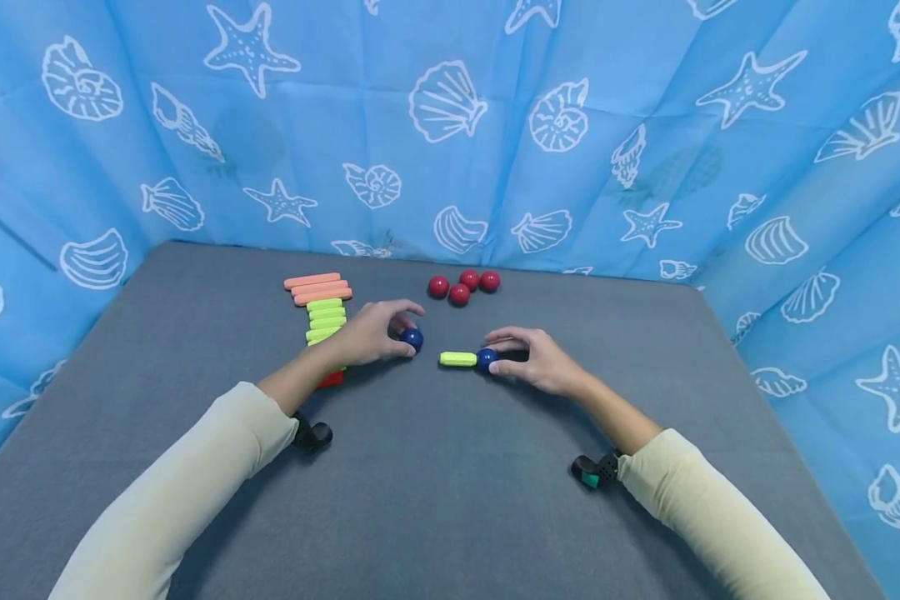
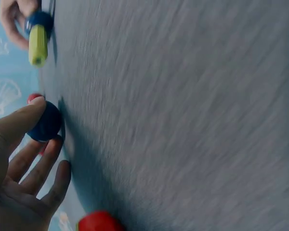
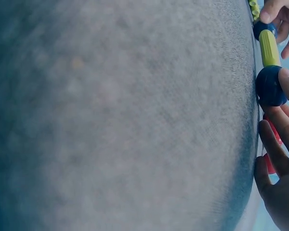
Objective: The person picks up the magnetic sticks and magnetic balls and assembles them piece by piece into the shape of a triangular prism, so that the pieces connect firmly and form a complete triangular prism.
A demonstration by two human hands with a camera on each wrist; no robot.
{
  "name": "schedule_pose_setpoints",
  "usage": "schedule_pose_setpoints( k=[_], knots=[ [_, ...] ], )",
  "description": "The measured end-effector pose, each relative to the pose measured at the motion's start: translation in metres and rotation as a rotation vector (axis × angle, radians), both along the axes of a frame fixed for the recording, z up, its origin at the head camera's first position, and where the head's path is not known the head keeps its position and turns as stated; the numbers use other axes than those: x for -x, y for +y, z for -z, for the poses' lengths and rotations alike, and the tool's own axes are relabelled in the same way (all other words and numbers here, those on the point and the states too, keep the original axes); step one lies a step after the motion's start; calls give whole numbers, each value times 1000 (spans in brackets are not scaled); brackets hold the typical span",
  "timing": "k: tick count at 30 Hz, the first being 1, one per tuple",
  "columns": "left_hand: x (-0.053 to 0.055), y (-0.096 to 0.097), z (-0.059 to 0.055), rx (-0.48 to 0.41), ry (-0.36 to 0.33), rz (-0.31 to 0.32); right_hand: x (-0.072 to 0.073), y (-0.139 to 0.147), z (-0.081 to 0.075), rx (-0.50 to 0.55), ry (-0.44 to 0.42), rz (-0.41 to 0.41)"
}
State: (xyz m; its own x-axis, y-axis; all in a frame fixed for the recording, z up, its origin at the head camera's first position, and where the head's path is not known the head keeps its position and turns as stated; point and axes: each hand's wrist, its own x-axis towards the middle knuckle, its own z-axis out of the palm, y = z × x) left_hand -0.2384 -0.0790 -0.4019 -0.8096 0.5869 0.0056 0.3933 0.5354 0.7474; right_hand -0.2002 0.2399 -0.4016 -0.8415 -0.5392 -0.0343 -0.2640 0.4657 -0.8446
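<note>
My left hand (image 1: 370,333) pinches a dark blue ball (image 1: 412,338) between thumb and fingers, low over the grey tabletop. To the right, my right hand (image 1: 536,360) holds a second blue ball (image 1: 486,359) by thumb and fingertips. A ribbed yellow-green rod (image 1: 457,359) sticks out from that second ball toward the left hand. In the head view a gap separates the rod's free end from the left ball. The left wrist view shows the rod's free end (image 2: 37,55) pointing away from the right hand.
Several red balls (image 1: 459,294) sit together at the back of the grey table (image 1: 450,500). Orange rods (image 1: 318,289) and several yellow-green rods (image 1: 326,314) lie in a column at the left. A red piece (image 1: 332,379), partly hidden by the left arm, ends it. A blue curtain (image 1: 315,142) hangs behind.
</note>
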Motion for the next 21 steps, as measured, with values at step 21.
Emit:
schedule_pose_setpoints(
  k=[21],
  knots=[
    [-19,10,-1,-90,-55,146,-2,-1,0,44,49,-125]
  ],
)
